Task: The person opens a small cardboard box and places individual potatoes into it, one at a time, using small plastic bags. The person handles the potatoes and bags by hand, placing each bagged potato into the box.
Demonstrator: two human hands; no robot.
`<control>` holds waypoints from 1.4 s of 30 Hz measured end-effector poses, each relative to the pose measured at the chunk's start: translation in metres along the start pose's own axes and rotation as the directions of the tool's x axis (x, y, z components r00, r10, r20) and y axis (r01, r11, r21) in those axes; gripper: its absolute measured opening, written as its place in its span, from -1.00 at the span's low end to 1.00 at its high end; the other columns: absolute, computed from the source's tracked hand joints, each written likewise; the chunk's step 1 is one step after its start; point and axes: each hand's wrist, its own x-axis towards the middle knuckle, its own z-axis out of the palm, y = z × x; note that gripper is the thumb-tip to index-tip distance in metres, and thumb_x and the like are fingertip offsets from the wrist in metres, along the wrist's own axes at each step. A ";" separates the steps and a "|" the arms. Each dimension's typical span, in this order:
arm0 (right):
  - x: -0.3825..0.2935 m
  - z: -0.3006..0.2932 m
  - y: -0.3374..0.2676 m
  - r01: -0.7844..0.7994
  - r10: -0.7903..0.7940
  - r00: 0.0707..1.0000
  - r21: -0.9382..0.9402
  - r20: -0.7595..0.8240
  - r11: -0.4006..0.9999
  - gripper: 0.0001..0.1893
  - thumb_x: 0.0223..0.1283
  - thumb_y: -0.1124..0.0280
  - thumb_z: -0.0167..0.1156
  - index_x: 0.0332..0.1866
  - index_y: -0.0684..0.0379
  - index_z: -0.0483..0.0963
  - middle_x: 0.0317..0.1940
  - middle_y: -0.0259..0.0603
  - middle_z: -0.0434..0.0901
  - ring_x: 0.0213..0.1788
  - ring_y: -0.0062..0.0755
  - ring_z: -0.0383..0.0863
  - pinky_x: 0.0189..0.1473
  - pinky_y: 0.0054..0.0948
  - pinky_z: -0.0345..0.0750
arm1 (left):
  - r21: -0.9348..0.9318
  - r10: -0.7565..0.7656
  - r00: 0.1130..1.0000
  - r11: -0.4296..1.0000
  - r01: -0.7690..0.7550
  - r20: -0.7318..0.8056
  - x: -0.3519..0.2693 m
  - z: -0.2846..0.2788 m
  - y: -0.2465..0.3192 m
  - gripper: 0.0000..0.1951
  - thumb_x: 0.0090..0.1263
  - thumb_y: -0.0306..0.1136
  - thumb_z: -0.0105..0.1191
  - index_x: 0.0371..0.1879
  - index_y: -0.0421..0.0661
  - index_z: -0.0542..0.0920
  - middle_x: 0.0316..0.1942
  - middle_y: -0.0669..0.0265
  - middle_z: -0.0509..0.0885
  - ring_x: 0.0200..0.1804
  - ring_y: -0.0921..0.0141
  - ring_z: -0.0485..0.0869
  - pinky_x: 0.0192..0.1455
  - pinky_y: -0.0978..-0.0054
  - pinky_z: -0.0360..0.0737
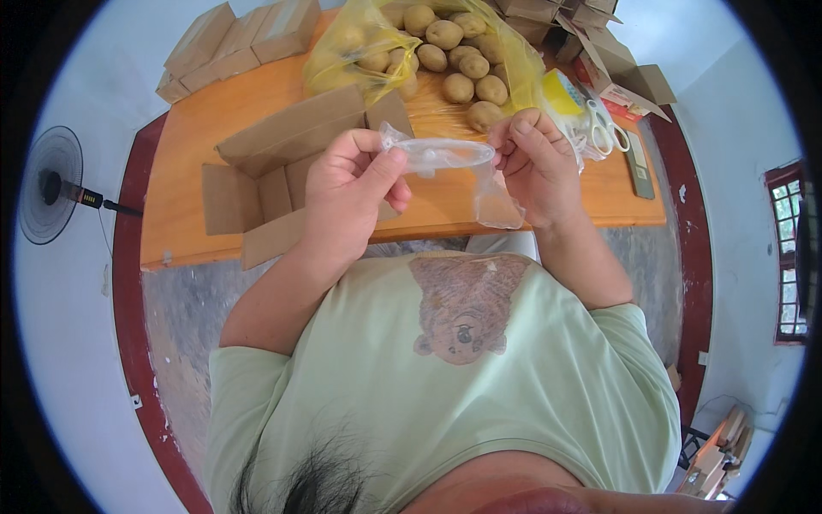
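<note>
In front of me, a piece of thin clear plastic (pixel 443 154) is stretched between my two hands. It forms a flat oval loop, and a loose, wrinkled end hangs below its right side. My left hand (pixel 350 193) pinches the left end between thumb and fingers. At the other end, the fingertips of my right hand (pixel 538 164) are closed on the plastic. Behind my left hand stands an open cardboard box (pixel 237 196) with its flaps spread. Beyond my hands, several potatoes (pixel 474 66) lie in and around an opened yellow plastic bag (pixel 324 67).
Several closed cardboard boxes (pixel 234 38) stand at the wooden table's (pixel 192 160) far left. White-handled scissors (pixel 607 132) and a grey-green flat object (pixel 639 168) lie at right. Open cardboard boxes (pixel 616 58) fill the far right corner. A fan (pixel 51 186) is on the left.
</note>
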 end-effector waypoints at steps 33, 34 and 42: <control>0.107 -0.015 0.022 -0.323 0.068 0.939 -0.796 -0.337 0.512 -0.82 0.26 0.41 0.06 -0.37 0.28 0.51 -0.55 -0.07 0.60 -0.54 -0.31 0.60 -0.50 -0.35 0.51 | -0.033 0.172 0.985 0.984 -0.172 -0.021 -0.010 -0.027 0.007 -0.92 0.50 -0.45 0.00 -0.13 -0.16 0.48 -0.25 0.22 0.67 -0.31 0.46 0.67 -0.23 0.48 0.64; 0.133 -0.030 0.029 -0.243 -0.001 0.946 -0.710 -0.324 0.661 -0.83 0.26 0.43 0.06 -0.40 0.27 0.49 -0.55 -0.12 0.59 -0.55 -0.38 0.57 -0.53 -0.41 0.48 | -0.039 0.176 0.984 0.984 -0.176 -0.012 -0.010 -0.026 0.009 -0.91 0.50 -0.45 0.02 -0.13 -0.17 0.48 -0.28 0.23 0.68 -0.31 0.47 0.68 -0.22 0.50 0.65; 0.272 -0.057 0.066 -0.132 -0.230 0.971 -0.951 -0.067 -0.280 -0.78 0.24 0.46 0.04 -0.11 0.24 0.58 -0.29 -0.06 0.68 -0.28 -0.21 0.67 -0.27 -0.31 0.59 | -0.018 0.245 0.967 0.970 -0.244 0.070 -0.016 -0.041 0.009 -0.90 0.48 -0.50 0.02 -0.11 -0.17 0.46 -0.23 0.22 0.65 -0.27 0.47 0.65 -0.19 0.48 0.64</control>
